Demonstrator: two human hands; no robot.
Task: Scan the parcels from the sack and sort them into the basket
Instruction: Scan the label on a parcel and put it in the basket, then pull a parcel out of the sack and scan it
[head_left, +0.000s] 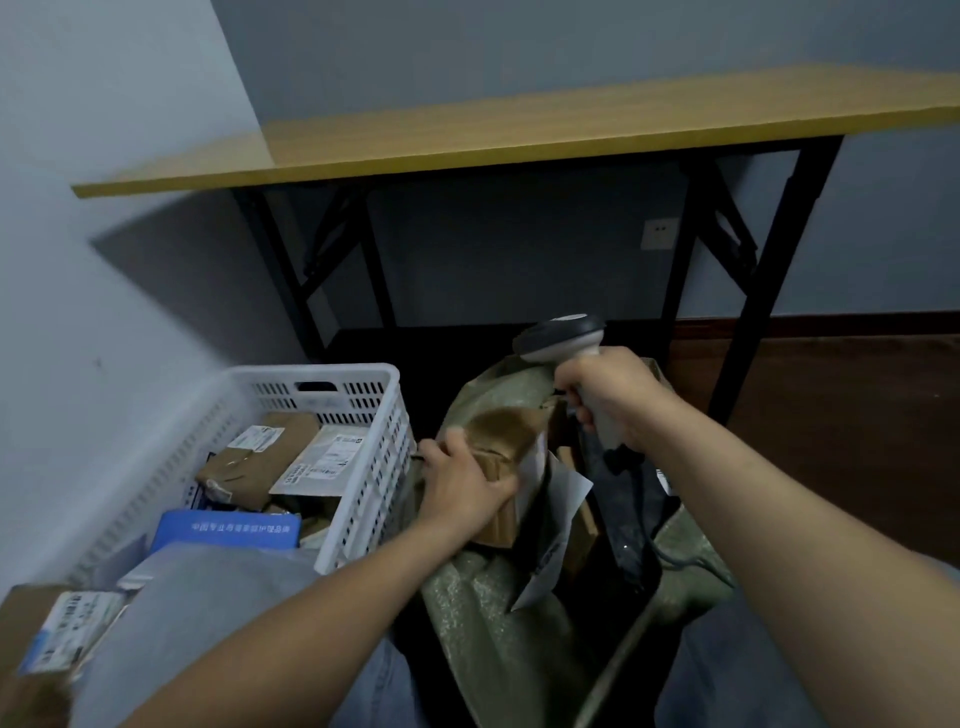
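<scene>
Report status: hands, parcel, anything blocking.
Left hand grips brown cardboard parcel over green woven sack. Right hand holds grey handheld scanner. White plastic basket alongside, part-filled; nothing blocking.

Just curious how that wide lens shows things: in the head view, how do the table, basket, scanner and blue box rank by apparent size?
1. table
2. basket
3. blue box and scanner: these look alike and both are partly hidden, so I leave them unranked.
</scene>
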